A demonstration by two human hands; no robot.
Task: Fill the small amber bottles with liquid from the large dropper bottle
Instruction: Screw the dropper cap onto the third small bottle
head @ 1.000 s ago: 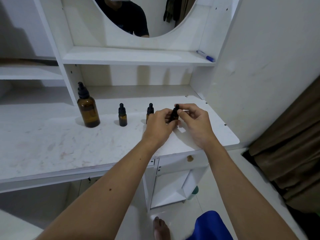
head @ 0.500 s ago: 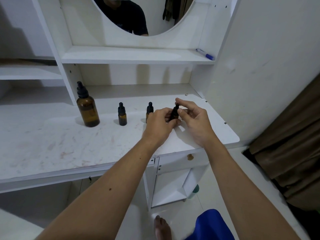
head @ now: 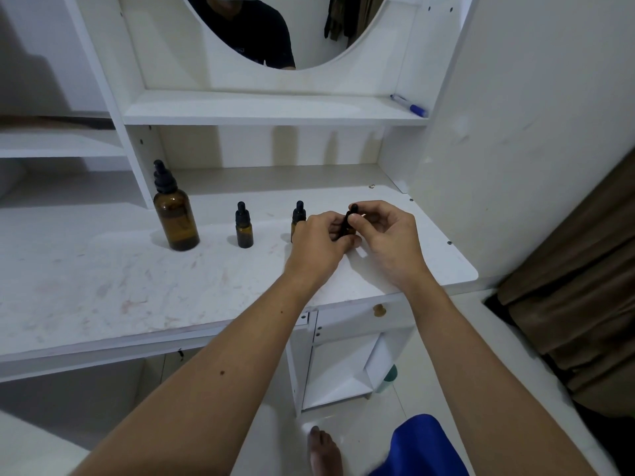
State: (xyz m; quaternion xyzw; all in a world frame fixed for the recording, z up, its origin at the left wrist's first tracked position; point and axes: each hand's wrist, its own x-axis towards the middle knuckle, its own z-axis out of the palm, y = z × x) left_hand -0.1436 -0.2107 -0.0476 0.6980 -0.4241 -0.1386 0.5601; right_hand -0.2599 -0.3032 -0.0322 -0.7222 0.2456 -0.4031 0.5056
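Note:
The large amber dropper bottle (head: 175, 216) stands at the left of the white desk top with its black cap on. A small amber bottle (head: 244, 226) stands capped to its right. A second small bottle (head: 298, 214) is partly hidden behind my left hand (head: 318, 243). My left hand grips the body of a third small bottle (head: 348, 223) at the right. My right hand (head: 388, 235) pinches that bottle's black dropper cap between thumb and fingers.
A white desk top (head: 137, 286) with reddish stains runs to a rounded right corner. A blue marker (head: 410, 106) lies on the shelf above. A round mirror (head: 275, 29) hangs over it. A wall stands close on the right, with a brown curtain (head: 577, 286).
My right hand's fingers have shifted around the dropper cap while my left hand keeps hold of the small bottle. The other bottles have not moved.

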